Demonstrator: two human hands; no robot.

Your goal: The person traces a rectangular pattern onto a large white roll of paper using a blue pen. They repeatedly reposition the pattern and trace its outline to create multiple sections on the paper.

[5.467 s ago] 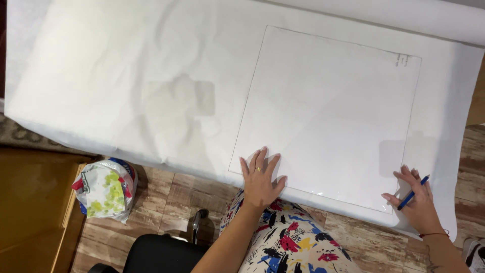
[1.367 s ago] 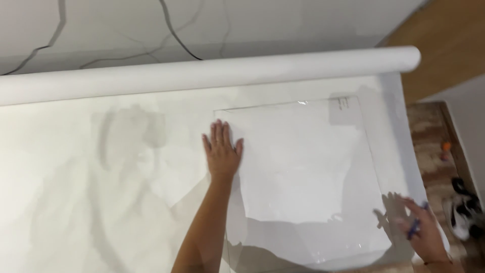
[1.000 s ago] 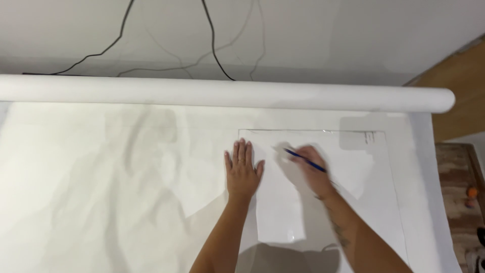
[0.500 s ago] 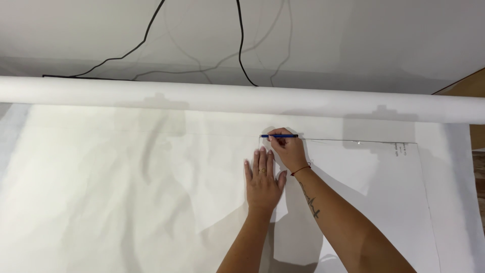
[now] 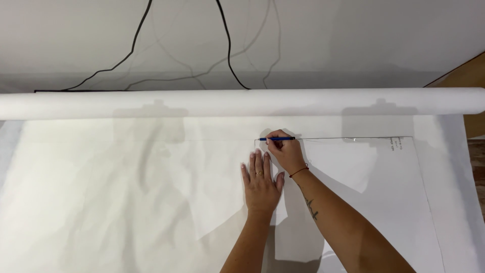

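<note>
Blue pen (image 5: 277, 138) — held nearly level in the right hand (image 5: 286, 152), its tip pointing left at the upper left corner of a thin drawn outline (image 5: 353, 138) on the white paper sheet (image 5: 126, 202). The right hand's fingers are curled and pinched around the pen barrel; a dark cord circles that wrist and a small tattoo marks the forearm. Just below and to the left, almost touching it, the left hand (image 5: 261, 183) lies flat on the sheet, palm down, fingers straight and slightly spread, a ring on one finger. The drawn outline runs right from the pen tip, then turns down along the sheet's right side. Beyond the hands — the rolled-up end of the paper (image 5: 242, 102) spans the whole view. Behind the roll, black cables (image 5: 227, 45) trail across a pale surface.
</note>
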